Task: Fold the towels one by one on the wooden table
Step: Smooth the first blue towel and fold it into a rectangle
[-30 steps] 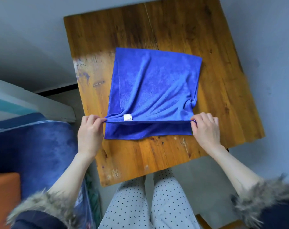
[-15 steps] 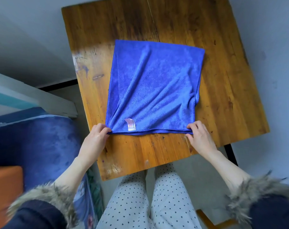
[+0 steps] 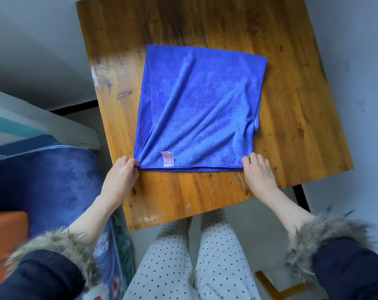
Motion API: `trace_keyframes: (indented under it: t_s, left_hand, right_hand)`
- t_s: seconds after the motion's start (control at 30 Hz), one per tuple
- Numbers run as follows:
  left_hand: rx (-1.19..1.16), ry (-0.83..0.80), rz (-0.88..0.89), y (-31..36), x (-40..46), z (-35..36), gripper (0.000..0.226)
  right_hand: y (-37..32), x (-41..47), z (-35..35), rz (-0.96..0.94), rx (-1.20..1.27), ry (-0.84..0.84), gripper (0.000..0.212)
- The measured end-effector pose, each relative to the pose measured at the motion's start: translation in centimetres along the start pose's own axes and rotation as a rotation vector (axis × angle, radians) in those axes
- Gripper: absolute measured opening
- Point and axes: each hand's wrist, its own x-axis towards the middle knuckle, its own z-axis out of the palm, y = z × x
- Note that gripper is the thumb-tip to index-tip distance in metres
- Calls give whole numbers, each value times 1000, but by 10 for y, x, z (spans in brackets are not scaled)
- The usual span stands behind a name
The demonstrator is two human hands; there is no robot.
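A blue towel [image 3: 201,107] lies folded double on the wooden table [image 3: 292,83], its two near edges stacked and a small pink label [image 3: 167,158] showing near its near left corner. My left hand [image 3: 121,176] pinches the near left corner. My right hand [image 3: 258,171] holds the near right corner, fingers curled on the edge. Diagonal creases run across the cloth, and a small bulge sits on its right edge.
A blue upholstered seat [image 3: 41,178] and an orange object [image 3: 6,232] stand to the left of the table. A pale shelf edge [image 3: 45,124] runs behind them. My dotted trouser legs [image 3: 192,260] are below the table's near edge. A wooden chair part [image 3: 270,282] shows at bottom right.
Both hands pulled the top layer's edge toward me and laid it onto the lower edge. The lower layer that showed a second ago is now covered, and the label lies flat.
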Motion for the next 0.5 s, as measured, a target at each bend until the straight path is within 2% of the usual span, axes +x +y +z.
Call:
trace_keyframes:
  t_s: [0.1, 0.23, 0.4, 0.5]
  left_hand:
    - [-58, 88, -66, 4, 6, -16, 12]
    - [-212, 245, -239, 13, 22, -55, 14]
    - [-259, 373, -201, 50, 54, -133, 12]
    - [-338, 485, -154, 78, 68, -196, 12]
  right_hand:
    - [7, 7, -10, 50, 38, -11, 30]
    - [19, 26, -57, 53, 263, 139, 24]
    - [57, 68, -144, 180, 506, 257, 10]
    - [77, 89, -204, 198, 651, 348, 12]
